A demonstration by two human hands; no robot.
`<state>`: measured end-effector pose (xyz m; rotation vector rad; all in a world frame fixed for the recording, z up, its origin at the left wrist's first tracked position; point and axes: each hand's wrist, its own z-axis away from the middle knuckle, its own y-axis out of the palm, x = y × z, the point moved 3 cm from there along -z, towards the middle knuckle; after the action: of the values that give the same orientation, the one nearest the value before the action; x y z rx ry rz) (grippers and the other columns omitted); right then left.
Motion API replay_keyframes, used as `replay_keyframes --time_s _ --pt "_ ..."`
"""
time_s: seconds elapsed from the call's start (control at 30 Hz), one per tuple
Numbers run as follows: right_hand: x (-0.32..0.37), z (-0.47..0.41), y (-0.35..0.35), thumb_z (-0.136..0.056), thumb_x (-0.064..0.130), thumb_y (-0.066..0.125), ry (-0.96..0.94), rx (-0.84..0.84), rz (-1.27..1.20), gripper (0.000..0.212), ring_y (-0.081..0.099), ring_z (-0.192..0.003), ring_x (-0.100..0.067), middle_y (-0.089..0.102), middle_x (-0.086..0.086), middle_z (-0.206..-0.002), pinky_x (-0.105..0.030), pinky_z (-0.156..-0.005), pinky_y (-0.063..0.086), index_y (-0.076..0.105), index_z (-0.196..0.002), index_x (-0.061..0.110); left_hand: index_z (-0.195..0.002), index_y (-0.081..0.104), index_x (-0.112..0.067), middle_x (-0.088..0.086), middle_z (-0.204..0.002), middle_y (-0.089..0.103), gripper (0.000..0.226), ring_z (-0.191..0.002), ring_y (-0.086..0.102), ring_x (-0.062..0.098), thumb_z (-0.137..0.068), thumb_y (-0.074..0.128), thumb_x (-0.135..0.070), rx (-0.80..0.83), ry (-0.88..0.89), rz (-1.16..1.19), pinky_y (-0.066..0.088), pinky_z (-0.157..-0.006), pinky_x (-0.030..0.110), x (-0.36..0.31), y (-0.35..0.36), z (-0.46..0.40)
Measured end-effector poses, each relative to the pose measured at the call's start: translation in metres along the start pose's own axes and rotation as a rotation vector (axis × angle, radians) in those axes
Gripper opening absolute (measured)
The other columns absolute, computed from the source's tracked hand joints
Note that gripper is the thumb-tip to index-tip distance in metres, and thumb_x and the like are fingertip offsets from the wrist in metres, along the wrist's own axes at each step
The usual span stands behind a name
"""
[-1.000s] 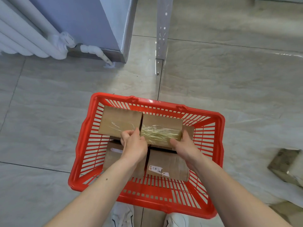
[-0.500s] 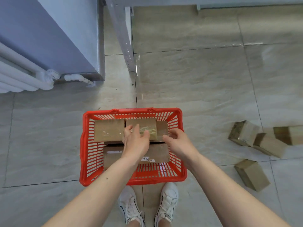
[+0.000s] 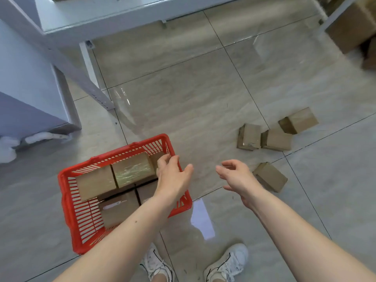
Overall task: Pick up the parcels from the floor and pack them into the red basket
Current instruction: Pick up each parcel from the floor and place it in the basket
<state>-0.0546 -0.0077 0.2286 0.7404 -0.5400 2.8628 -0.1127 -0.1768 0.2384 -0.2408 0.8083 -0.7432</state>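
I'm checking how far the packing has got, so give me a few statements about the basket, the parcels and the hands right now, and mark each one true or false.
1. The red basket already holds several parcels. True.
2. The right hand grips a parcel. False: it is open and holds nothing, above the bare floor.
3. Four small parcels lie on the floor to the right of the basket. True: one nearest the right hand, plus three farther back.
4. The left hand rests flat on the floor. False: it is over the basket's right edge with relaxed fingers.
5. The basket lies tipped on its side. False: it stands upright on the floor.
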Motion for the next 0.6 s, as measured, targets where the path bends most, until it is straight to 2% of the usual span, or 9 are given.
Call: replay_keyframes --time_s 0.17,0.43,0.5,0.6 --pt "-0.036 -0.011 -0.078 -0.092 0.023 0.063 0.044 -0.068 -0.066 0.038 0.062 -0.113 -0.027 0.058 -0.006 -0.123 -0.045 -0.094 0.053 0.054 -0.127 0.011 -0.146 0.041 -0.014 -0.001 -0.158 0.016 0.058 -0.146 0.023 0.022 -0.094 0.052 -0.039 0.027 0.010 -0.011 0.024 -0.120 0.041 -0.030 0.070 0.012" --pt "-0.082 -0.032 -0.193 -0.093 0.025 0.062 0.102 -0.125 -0.121 0.044 0.062 -0.114 -0.027 0.055 -0.001 -0.120 -0.044 -0.096 0.054 0.048 -0.133 0.011 -0.144 0.043 -0.016 -0.007 -0.157 0.017 0.058 -0.142 0.033 0.022 -0.093 0.053 -0.042 0.044 0.011 -0.006 0.028 -0.118 0.041 -0.075 0.176 0.027" --pt "-0.089 -0.039 -0.213 -0.093 0.026 0.062 0.113 -0.149 -0.126 0.046 0.064 -0.108 -0.026 0.055 -0.001 -0.124 -0.044 -0.097 0.054 0.047 -0.134 0.011 -0.144 0.043 -0.015 -0.005 -0.157 0.018 0.057 -0.144 0.029 0.021 -0.093 0.053 -0.040 0.049 0.020 -0.016 0.026 -0.118 0.037 -0.086 0.194 0.024" --pt "-0.096 -0.051 -0.237 -0.092 0.027 0.063 0.135 -0.184 -0.149 0.047 0.062 -0.111 -0.024 0.054 -0.002 -0.125 -0.044 -0.095 0.055 0.048 -0.133 0.012 -0.146 0.042 -0.014 -0.003 -0.158 0.017 0.057 -0.147 0.022 0.019 -0.095 0.052 -0.039 0.070 0.039 -0.055 0.024 -0.118 0.036 -0.102 0.217 0.017"
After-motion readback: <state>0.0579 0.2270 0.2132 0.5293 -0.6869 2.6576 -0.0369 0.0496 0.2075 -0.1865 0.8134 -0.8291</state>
